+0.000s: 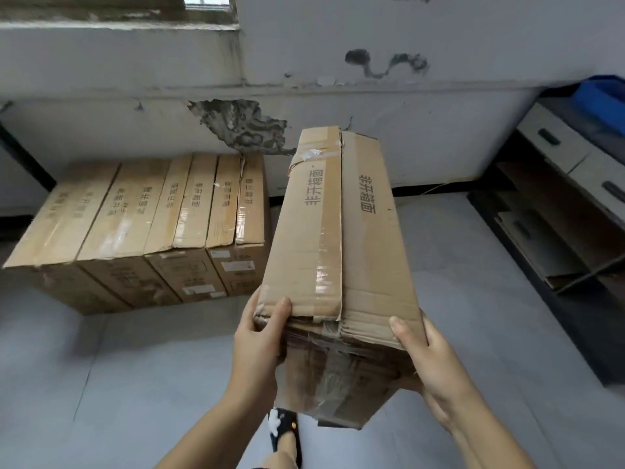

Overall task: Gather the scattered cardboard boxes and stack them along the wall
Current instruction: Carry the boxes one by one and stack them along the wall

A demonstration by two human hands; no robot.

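I carry a long, worn cardboard box (341, 252) with brown tape and black printed characters, held in the air in the middle of the view. My left hand (260, 340) grips its near left corner, thumb on the top face. My right hand (429, 357) grips the near right corner from the side and below. Left of it, several similar cardboard boxes (142, 228) stand side by side on the floor against the grey wall (338, 106), their ends facing me. The carried box points toward the wall, just right of that row.
A dark shelf unit (554, 211) with flat cardboard sheets and white drawers stands at the right, with a blue bin (602, 96) on top. The grey concrete floor (135, 377) spreads in front of the row. My sandalled foot (287, 434) shows below the box.
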